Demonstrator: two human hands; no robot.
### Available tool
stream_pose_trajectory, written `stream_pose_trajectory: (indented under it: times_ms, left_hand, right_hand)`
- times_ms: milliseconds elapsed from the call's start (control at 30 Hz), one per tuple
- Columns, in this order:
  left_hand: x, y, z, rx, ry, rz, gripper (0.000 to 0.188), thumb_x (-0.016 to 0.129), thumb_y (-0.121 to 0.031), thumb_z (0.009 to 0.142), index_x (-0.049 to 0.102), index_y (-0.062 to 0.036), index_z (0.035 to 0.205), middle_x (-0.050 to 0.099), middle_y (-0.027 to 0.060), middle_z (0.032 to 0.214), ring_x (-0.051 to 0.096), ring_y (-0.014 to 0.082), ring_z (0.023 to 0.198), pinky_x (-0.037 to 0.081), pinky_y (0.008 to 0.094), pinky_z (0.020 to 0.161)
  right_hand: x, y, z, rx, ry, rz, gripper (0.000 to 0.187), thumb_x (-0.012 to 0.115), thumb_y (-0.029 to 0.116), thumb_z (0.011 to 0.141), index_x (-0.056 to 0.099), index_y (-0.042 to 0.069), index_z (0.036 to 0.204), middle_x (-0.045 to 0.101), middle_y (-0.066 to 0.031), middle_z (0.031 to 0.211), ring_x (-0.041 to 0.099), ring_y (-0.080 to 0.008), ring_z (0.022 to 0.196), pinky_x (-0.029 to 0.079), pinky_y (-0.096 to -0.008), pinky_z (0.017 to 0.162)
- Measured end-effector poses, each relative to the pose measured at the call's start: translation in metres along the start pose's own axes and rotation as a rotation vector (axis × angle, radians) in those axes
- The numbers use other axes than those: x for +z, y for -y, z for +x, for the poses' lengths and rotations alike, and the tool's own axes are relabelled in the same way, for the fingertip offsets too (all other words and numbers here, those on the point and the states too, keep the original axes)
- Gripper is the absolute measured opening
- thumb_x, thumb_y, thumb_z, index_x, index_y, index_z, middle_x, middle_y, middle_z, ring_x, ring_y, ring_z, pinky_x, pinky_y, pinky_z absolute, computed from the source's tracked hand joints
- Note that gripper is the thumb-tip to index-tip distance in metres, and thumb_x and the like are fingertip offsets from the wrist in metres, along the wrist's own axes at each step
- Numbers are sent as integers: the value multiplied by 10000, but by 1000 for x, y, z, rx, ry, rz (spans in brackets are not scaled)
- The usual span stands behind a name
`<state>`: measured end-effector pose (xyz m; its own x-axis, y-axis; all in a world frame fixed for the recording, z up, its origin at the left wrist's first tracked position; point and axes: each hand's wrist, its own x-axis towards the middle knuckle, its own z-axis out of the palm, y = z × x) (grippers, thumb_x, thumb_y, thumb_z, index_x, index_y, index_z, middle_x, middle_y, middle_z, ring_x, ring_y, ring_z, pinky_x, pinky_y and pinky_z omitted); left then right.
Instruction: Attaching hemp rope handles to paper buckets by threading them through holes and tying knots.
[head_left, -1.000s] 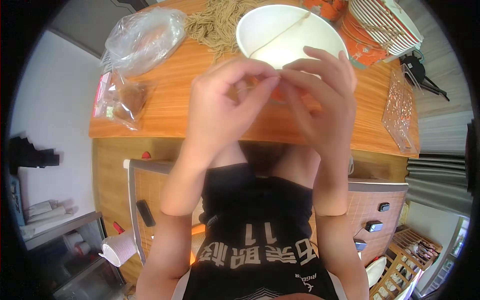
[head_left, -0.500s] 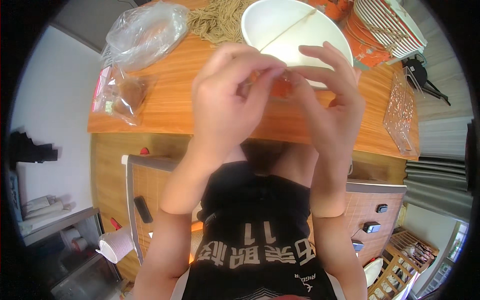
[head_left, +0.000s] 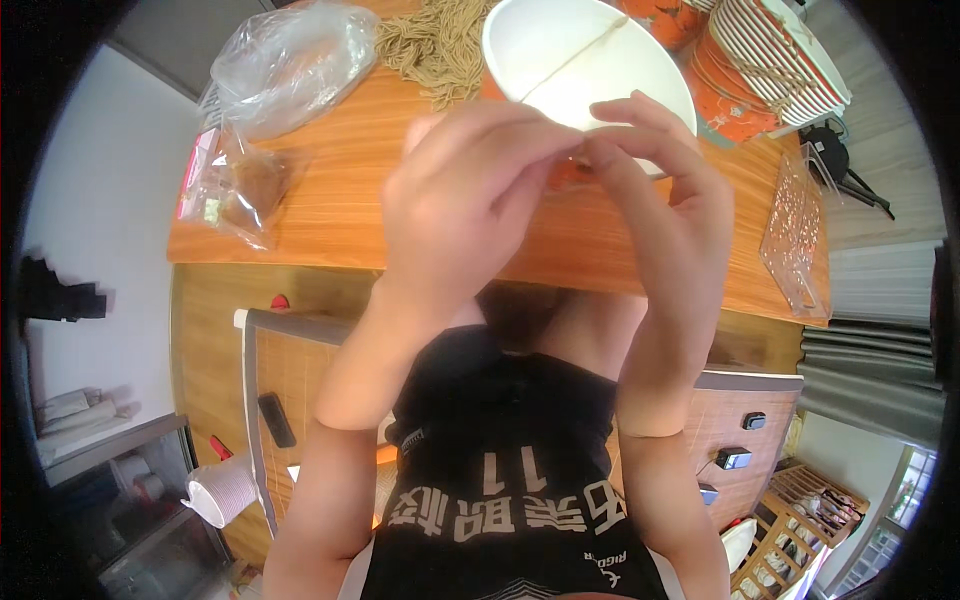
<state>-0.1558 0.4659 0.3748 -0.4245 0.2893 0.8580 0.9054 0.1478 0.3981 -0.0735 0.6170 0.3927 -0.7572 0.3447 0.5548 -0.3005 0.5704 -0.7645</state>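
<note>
My left hand (head_left: 460, 190) and my right hand (head_left: 665, 190) meet at their fingertips over the near rim of a paper bucket (head_left: 560, 55), white inside and orange outside. Both pinch thumb against forefinger. Whatever sits between those tips is small and mostly covered; a speck of brownish stuff shows there. The right hand's other fingers are raised and loosely bent. A thin tan cord (head_left: 570, 62) stretches across the bucket's mouth from its far rim down toward the left hand, where it passes out of sight.
Behind my left hand lies a heap of tan cords (head_left: 435, 45). Stacked orange-and-white buckets (head_left: 770, 70) with cords stand at the right, near a clear speckled plastic sheet (head_left: 795, 235). At the left are a large clear plastic bag (head_left: 295, 70) and a small clear packet (head_left: 245, 190).
My left hand has rolled over, closing the gap that showed between its thumb and forefinger. The fingertips of both hands stay together. The whole view has shifted slightly.
</note>
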Motion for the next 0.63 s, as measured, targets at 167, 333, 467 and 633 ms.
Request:
stream_pose_trajectory:
  times_ms: [167,333,467,633]
  left_hand:
    - [-4,5,1,44,20,5,219,791,49,789,772,-61,977,729,54,936,646,120,714,465,222,549]
    - [-7,9,4,147,49,66,157,771,36,815,759,-42,950,728,52,931,647,126,741,477,246,593]
    - [-15,1,7,-221,113,-130,115,745,40,847,742,-28,939,723,42,951,609,101,732,434,217,587]
    - [-16,15,11,-214,51,-276,95,749,-27,849,748,-63,937,714,38,961,533,105,602,436,221,559]
  right_hand:
    - [0,0,1,-15,29,-24,99,741,104,848,768,24,899,733,-82,1059,605,-281,1167,394,-399,1052]
    - [-2,5,3,1,63,-25,109,733,152,873,784,68,921,755,-63,1009,591,-298,1219,301,-489,1134]
    - [-2,11,3,-12,149,-269,123,719,184,906,795,119,979,773,-24,937,571,-283,1271,112,-584,1185]
    - [-2,18,3,-20,233,-336,199,746,235,906,784,107,1053,786,-12,916,519,-273,1356,4,-583,1213]
